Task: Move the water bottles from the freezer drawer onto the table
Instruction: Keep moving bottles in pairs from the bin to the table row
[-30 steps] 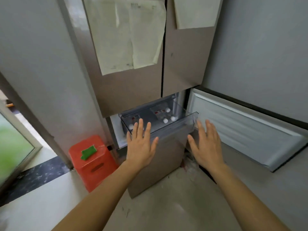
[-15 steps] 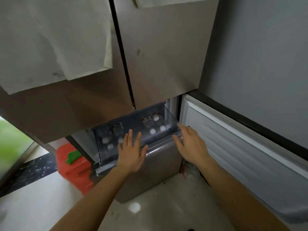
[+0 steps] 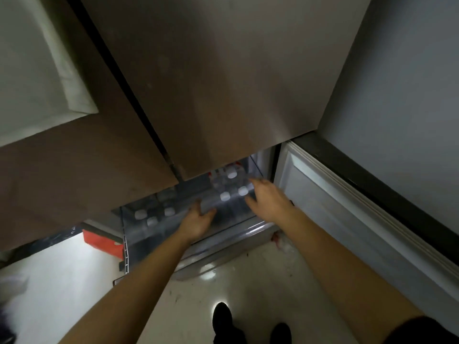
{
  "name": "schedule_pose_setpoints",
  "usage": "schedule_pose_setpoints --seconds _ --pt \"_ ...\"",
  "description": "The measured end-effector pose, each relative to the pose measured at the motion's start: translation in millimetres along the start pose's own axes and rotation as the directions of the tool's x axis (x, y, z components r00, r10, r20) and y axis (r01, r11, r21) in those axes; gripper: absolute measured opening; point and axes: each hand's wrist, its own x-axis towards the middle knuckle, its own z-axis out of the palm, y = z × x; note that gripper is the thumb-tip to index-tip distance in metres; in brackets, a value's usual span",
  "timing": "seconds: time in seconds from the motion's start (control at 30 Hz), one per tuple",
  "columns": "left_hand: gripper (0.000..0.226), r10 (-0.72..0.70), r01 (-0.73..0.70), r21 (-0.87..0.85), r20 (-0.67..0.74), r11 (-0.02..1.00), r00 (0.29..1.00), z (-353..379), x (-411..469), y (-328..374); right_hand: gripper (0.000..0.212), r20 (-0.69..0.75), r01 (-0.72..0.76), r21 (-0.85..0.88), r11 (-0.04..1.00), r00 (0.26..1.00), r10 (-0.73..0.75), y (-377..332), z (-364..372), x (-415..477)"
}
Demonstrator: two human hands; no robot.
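While the water bottles (image 3: 231,174) stand upright in the clear freezer drawer (image 3: 238,228), white caps up, neither hand has hold of one; two clusters noted, one at the drawer's right end, one toward its left end, with a gap between.

Right hand (image 3: 269,199): palm down, fingers spread and nearly straight, over the right cluster and just beside the nearest caps; contact cannot be told, motion blur.

Left hand (image 3: 197,220): reaching into the gap in the middle of the drawer, fingers loosely extended, thumb out, nothing gripped; fingertips blurred, so contact cannot be told.

Drawer sits pulled out beneath the upper fridge doors (image 3: 223,83), which hide its rear part; freezer door (image 3: 347,219) is swung open at the right, its pale inner lining facing the drawer.

Paper sheets (image 3: 37,70) hang on the left upper door; red stool (image 3: 99,240) stands on the floor left of the drawer, partly hidden.

Pale floor (image 3: 236,281) shows a bright reflection; dark shoes (image 3: 222,316) at the bottom edge.
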Motion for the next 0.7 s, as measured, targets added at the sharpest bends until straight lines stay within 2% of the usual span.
schedule_pose_setpoints --seconds 0.1,0.2,0.3,0.37,0.47,0.53,0.63,0.7 --pt "0.058 -0.066 0.068 -0.152 0.016 0.986 0.998 6 29 8 0.046 0.117 -0.068 0.042 0.997 0.991 0.063 9 16 32" --pt "0.055 -0.132 0.141 -0.189 0.058 0.972 0.99 13 59 9 0.056 0.191 -0.149 0.029 0.988 0.971 0.141 18 30 58" --pt "0.037 -0.214 0.248 -0.295 0.143 0.923 0.966 21 80 11 0.066 0.186 -0.174 0.026 0.984 0.969 0.166 21 40 77" --pt "0.026 -0.234 0.292 -0.392 0.19 0.873 0.953 26 90 12 0.06 0.142 -0.152 0.063 0.986 0.98 0.142 20 44 87" --pt "0.011 -0.237 0.315 -0.549 0.211 0.774 0.948 30 101 12 0.043 0.07 -0.161 0.168 0.972 0.986 0.151 12 48 102" --pt "0.012 -0.252 0.349 -0.622 0.242 0.7 0.937 32 107 15 0.042 0.05 -0.196 0.231 0.953 0.981 0.19 7 50 110" --pt "0.016 -0.249 0.4 -0.692 0.314 0.6 0.916 33 111 20 0.045 0.127 -0.229 0.334 0.915 0.972 0.197 -1 50 118" --pt "0.016 -0.258 0.42 -0.724 0.331 0.548 0.908 31 110 18 0.045 0.181 -0.297 0.517 0.803 0.955 0.236 -10 45 120"
